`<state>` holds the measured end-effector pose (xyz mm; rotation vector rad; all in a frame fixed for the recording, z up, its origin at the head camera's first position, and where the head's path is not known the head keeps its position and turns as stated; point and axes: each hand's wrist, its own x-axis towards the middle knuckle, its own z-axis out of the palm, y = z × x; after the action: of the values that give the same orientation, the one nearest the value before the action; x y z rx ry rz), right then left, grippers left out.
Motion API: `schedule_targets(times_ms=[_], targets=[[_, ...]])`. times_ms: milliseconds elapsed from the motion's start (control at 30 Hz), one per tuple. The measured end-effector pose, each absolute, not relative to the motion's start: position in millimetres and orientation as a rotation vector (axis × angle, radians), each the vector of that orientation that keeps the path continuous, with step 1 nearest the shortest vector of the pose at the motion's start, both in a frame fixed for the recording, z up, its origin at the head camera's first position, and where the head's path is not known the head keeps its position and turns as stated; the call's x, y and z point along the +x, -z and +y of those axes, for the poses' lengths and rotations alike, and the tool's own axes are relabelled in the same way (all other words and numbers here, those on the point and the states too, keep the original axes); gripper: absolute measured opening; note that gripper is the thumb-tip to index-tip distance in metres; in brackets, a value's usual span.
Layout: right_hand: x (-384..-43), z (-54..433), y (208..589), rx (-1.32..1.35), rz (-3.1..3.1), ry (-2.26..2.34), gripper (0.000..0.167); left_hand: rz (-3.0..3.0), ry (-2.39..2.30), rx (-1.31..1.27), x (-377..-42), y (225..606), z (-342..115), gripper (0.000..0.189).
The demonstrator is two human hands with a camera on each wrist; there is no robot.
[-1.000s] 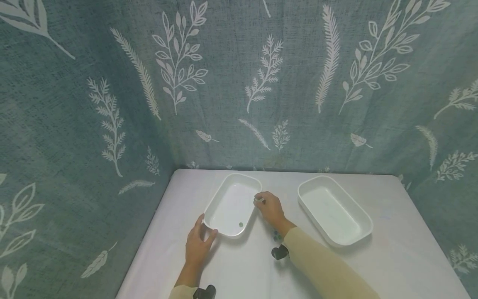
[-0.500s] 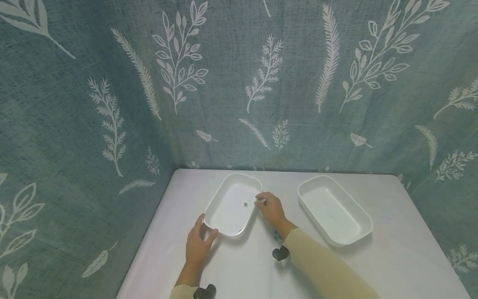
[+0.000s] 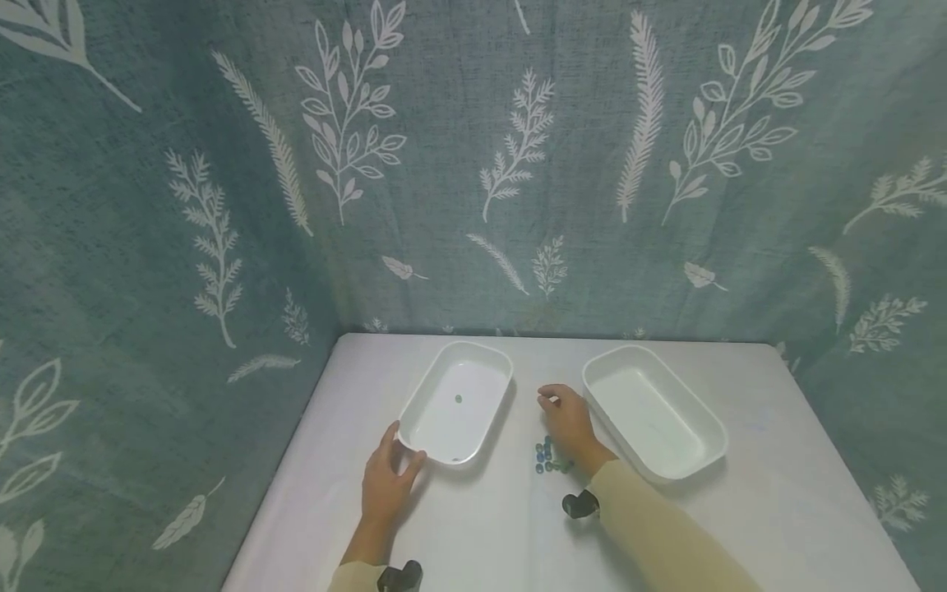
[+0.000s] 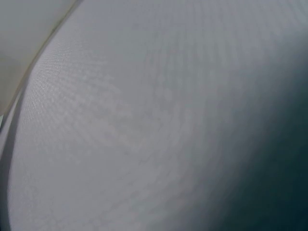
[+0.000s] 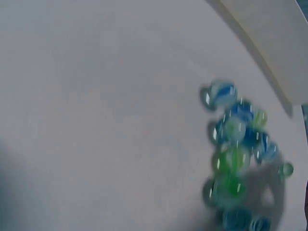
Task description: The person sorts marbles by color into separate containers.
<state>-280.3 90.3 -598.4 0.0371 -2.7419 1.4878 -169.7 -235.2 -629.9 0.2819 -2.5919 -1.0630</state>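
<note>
My left hand [image 3: 386, 485] holds the near left corner of the left white tray [image 3: 424, 393], thumb on the near side and fingers on the left side. Inside that tray lies a greenish marble [image 3: 459, 399], with a second small one [image 3: 455, 459] by the near wall. My right hand [image 3: 570, 419] is over the table between the trays, fingers loosely bent, no object visible in them. Just below it sits a cluster of blue and green glass marbles [image 3: 540, 457]; the right wrist view shows several clear, swirled marbles [image 5: 231, 159] close together. The left wrist view shows no fingers.
A second white tray [image 3: 710, 460] stands to the right, angled the other way, with no marbles visible in it. White cloth [image 3: 481, 534] covers the table. Teal leaf-patterned curtains [image 3: 444, 164] hang behind and at the sides.
From the left tray's right rim, my right hand has let a marble go into the tray and moved right, uncovering the marble cluster. That marble has rolled left. My left hand stays put.
</note>
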Motion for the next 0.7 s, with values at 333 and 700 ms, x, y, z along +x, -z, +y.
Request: schedule_targets(times_ms=[333,700], targets=[[-273.2,108.3,599.3,-0.028,-2.769,-1.448,0.027,-2.59,1.057,0.256,-169.3,626.9,-235.9,0.08],[-265.4,113.7,611.0,0.033,-2.804,-1.374,0.028,-2.611,1.044,0.268,-171.2,629.7,-236.9,0.081]])
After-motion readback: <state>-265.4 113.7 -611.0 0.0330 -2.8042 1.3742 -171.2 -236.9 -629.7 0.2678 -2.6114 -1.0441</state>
